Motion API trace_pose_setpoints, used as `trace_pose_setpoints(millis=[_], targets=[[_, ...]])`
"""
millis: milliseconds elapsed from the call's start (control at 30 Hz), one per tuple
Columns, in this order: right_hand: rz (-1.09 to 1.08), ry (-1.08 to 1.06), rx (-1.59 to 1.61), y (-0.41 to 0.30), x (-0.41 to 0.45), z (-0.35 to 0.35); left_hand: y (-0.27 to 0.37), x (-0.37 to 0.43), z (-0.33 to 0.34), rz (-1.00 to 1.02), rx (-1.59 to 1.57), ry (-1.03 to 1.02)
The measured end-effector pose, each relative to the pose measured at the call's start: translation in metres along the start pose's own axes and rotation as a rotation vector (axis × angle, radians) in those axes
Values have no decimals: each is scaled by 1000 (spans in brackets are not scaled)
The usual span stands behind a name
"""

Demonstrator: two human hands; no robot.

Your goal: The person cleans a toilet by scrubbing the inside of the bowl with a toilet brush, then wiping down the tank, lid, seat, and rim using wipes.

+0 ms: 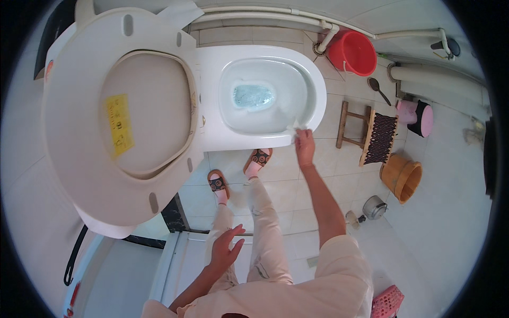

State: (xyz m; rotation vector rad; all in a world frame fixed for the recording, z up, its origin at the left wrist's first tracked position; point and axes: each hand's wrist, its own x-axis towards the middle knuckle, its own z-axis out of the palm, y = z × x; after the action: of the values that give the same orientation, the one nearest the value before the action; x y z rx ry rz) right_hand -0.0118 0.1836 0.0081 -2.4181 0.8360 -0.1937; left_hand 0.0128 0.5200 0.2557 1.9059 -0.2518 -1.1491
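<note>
A white toilet bowl (274,119) stands before me, with bluish, bubbly water (253,96) at its bottom. The seat (75,131) and lid (151,107) are raised at the left; a yellow label with writing (120,125) is stuck on the lid. My right hand (305,147) is at the bowl's near front rim, its fingers closed on a thin whitish wipe or tissue (296,127) that touches the rim. My left hand (226,248) hangs over my legs with its fingers apart and holds nothing.
On the tiled floor at the right are a red bucket (360,53), a dark spoon or ladle (378,90), a folding stool with a woven seat (381,139), a wooden bucket (393,177) and a metal kettle (373,207). White pipes (254,16) run along the wall. A pink basket (387,302) is at lower right.
</note>
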Motion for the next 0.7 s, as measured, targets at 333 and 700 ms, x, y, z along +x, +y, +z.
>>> trace_pose_setpoints(millis=[333,700], targets=[[14,-33,283,-184,-22,125,-20,-28,-28,16,69,10],[55,-575,223,-162,-14,78,-35,-43,-48,-43,71,48]])
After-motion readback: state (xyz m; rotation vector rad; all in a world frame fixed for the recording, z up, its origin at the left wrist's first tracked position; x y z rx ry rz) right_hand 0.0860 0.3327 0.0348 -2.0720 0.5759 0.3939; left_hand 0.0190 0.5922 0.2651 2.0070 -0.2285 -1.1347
